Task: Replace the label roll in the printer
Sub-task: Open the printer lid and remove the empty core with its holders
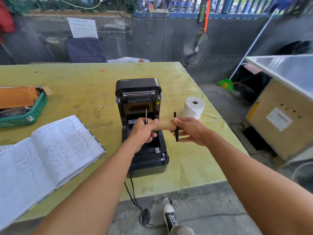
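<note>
A black label printer [143, 99] stands on the yellow-green table [84, 78] with its lid raised and its roll bay showing no roll. Above the bay I hold an empty brown cardboard core [165, 125] on a black spindle with two black end guides. My left hand [144, 131] grips the left end at one guide [146, 116]. My right hand [189, 129] grips the right end at the other guide [176, 128]. A fresh white label roll [193, 107] stands upright on the table, right of the printer.
An open handwritten ledger [49, 155] lies at the front left. A green basket [25, 114] holding a cardboard box sits at the left edge. The printer's cable [133, 192] hangs off the front edge to the floor. A fan [196, 48] and a cabinet [277, 116] stand to the right.
</note>
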A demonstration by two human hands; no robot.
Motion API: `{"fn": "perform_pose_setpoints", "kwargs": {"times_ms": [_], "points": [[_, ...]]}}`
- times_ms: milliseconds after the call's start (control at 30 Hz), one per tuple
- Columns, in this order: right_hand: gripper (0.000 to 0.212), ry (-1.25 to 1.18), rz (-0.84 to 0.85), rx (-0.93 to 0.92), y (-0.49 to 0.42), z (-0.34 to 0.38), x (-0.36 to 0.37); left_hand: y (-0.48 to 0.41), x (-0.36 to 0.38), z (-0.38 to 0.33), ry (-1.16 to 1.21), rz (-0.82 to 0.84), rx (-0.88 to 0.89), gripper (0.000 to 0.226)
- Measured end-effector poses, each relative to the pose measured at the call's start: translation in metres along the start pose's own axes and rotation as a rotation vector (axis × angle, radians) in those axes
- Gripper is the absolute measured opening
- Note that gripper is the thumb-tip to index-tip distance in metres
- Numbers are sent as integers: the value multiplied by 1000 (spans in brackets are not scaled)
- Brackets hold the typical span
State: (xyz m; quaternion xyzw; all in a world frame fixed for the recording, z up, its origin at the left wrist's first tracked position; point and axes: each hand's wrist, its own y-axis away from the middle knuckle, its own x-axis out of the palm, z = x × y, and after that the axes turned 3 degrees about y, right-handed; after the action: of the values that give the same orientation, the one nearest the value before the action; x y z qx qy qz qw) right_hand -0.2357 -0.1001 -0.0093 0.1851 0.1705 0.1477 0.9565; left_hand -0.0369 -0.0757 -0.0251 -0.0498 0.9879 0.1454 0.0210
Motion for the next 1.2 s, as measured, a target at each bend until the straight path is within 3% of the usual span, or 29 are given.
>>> {"fn": "perform_pose_setpoints", "kwargs": {"times_ms": [167, 233, 333, 500, 800, 867, 933, 1000, 1100, 1200], "points": [[33, -97, -156, 69, 25, -50, -46, 17, 56, 28, 85, -13, -46, 24], [34, 40, -313, 125, 25, -75, -68, 16, 75, 35, 97, -31, -66, 26], [34, 434, -474, 221, 21, -114, -95, 7, 109, 45, 78, -31, -113, 22], [34, 695, -438, 277, -10, -161, -119, -16, 162, 70, 62, -70, -231, 25], [55, 821, -447, 197, -50, -182, -144, -28, 183, 113, 111, -229, -448, 30], [51, 706, -495, 96, -53, -176, -145, -33, 183, 113, 143, -257, -470, 30], [44, 409, -357, 79, -56, -169, -142, -36, 185, 112, 177, -268, -491, 31], [35, 116, -130, 157, -55, -165, -132, -39, 188, 108, 222, -265, -498, 32], [11, -198, -85, 279, -58, -162, -130, -42, 189, 103, 285, -237, -493, 29], [8, -293, 7, 359, -61, -161, -135, -42, 186, 101, 307, -193, -480, 27]]}}
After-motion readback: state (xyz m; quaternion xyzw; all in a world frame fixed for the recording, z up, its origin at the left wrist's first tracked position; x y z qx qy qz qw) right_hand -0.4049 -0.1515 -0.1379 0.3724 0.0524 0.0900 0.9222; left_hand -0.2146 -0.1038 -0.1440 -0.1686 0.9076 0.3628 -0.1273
